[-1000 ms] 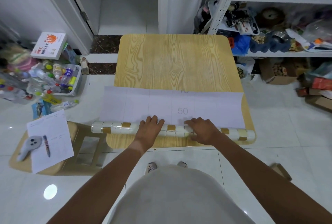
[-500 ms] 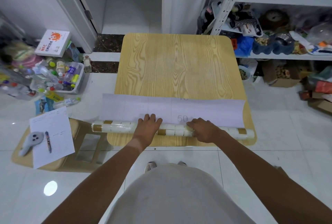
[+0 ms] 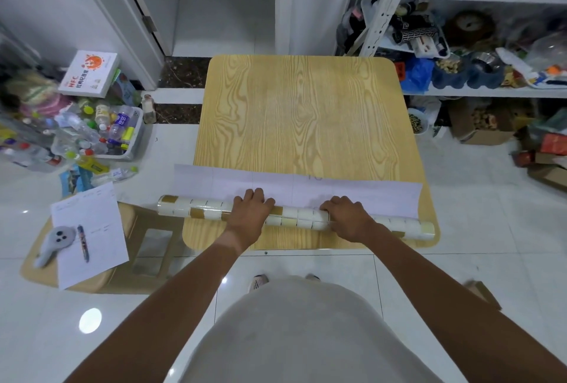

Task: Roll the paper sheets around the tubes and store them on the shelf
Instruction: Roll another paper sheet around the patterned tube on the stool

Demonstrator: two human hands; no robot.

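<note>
Less of the white paper sheet (image 3: 294,190) lies flat than a second ago, since both hands have rolled the tile-patterned tube (image 3: 294,218) forward near the wooden table (image 3: 300,112) front edge. My left hand (image 3: 250,213) and right hand (image 3: 346,218) curl over it, pressing down. Thin paper probably skews easily, so I judge a spread grip safest.

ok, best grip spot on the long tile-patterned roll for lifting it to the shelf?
Probably the long tile-patterned roll at its middle, from above: it lies flat across the wooden table, overhanging the left edge. The left hand and right hand already sit there, spread for balance.
</note>
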